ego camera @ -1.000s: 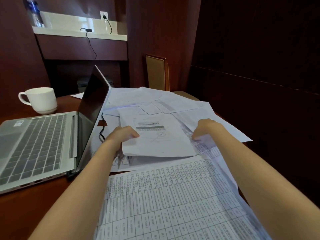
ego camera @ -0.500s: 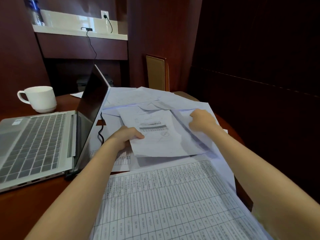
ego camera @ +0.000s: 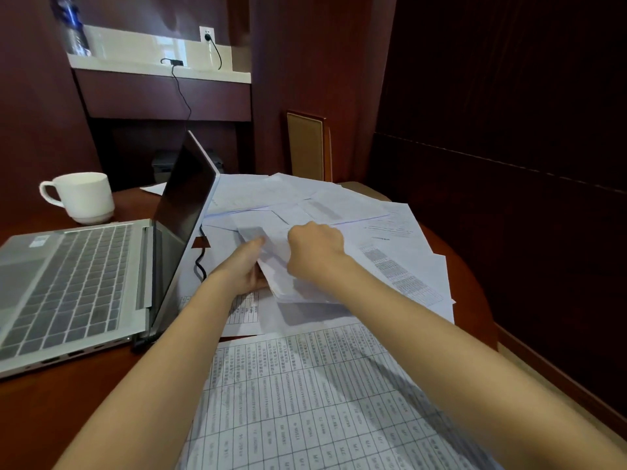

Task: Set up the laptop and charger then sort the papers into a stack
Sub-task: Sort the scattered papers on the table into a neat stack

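Observation:
A silver laptop [ego camera: 78, 283] lies open on the left of the wooden table, screen dark. Its black charger cable [ego camera: 200, 262] runs behind the lid up to a wall socket [ego camera: 207, 34]. Loose white papers [ego camera: 390, 239] cover the table's middle and right. My left hand [ego camera: 242, 269] grips a small bundle of sheets [ego camera: 281, 276] from the left, tilted up on edge. My right hand [ego camera: 315, 252] holds the same bundle from the right, fingers curled over its top. A large printed table sheet [ego camera: 305, 401] lies nearest me.
A white mug [ego camera: 83, 196] stands behind the laptop at the left. A water bottle [ego camera: 73, 25] is on the shelf at the back. A framed board [ego camera: 307, 145] leans against the wall beyond the papers. The table edge [ego camera: 475, 300] curves close on the right.
My right hand has moved left from the table's right side to meet my left hand. The sheet it lifted is now folded in against the bundle, which has tilted up.

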`<state>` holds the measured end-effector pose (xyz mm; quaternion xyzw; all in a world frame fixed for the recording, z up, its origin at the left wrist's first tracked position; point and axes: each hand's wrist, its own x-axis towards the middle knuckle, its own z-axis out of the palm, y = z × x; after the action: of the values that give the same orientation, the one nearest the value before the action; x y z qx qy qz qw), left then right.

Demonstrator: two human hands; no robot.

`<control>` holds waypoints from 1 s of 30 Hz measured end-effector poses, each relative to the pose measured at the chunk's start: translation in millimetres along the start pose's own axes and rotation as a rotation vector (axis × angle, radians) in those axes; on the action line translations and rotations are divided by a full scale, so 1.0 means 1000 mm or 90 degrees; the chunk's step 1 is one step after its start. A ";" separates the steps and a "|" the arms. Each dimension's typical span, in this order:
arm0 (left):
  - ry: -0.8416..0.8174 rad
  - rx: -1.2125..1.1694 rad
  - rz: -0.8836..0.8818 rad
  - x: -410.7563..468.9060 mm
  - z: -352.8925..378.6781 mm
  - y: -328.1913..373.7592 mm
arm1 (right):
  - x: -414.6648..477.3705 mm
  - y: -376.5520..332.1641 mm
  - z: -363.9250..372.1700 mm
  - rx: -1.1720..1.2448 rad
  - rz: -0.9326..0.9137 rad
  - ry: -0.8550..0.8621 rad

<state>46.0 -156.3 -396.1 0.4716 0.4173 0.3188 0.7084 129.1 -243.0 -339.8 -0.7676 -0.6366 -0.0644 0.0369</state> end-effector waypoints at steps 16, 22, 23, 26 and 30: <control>0.110 0.209 0.108 -0.019 0.013 0.032 | 0.028 0.092 0.037 0.411 0.268 -0.130; 0.036 0.150 0.236 -0.039 0.022 0.056 | 0.023 0.115 0.040 0.761 0.381 -0.086; 0.023 0.141 0.262 -0.041 0.023 0.060 | 0.022 0.117 0.039 0.862 0.368 -0.094; 0.028 0.155 0.334 -0.048 0.026 0.065 | 0.018 0.120 0.034 1.079 0.276 -0.105; 0.084 0.147 0.407 -0.050 0.026 0.067 | 0.014 0.125 0.029 1.105 0.237 0.009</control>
<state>42.8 -185.4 -314.0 0.6340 0.3262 0.5052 0.4861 256.1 -248.7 -363.0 -0.5597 -0.3254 0.4434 0.6199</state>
